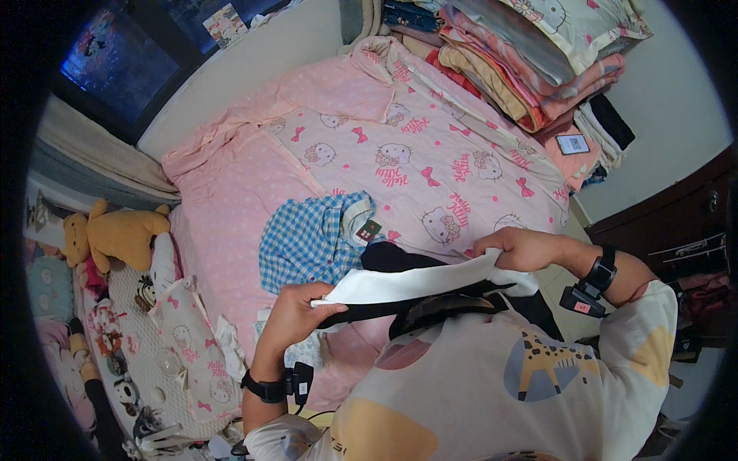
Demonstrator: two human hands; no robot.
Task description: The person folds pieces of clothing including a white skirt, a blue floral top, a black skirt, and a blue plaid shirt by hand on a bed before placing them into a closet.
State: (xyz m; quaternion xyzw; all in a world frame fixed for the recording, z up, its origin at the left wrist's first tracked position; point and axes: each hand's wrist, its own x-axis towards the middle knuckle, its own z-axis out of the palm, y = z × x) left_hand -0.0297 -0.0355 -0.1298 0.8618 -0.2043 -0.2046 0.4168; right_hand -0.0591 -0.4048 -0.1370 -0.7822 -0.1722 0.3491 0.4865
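Note:
A white and black cloth garment [412, 281] is stretched between my two hands, close to my body. My left hand [300, 311] grips its left end, thumb on top. At the other end my right hand [522, 249] pinches the white fabric. Black cloth hangs below the white band, and its lower part is hidden by my chest. Just beyond lies a blue and white checked shirt [311, 239] with a dark green tag [368, 231], on the pink bed cover [357, 155]. Some black fabric [392, 257] sits between the shirt and the white band.
Folded blankets [501, 75] and a printed pillow [568, 29] are stacked at the bed's far right. A phone [572, 144] rests on cloth beside them. Left of the bed are a yellow plush toy [124, 230] and several small toys on a quilted pad [138, 305]. A dark door [686, 213] stands right.

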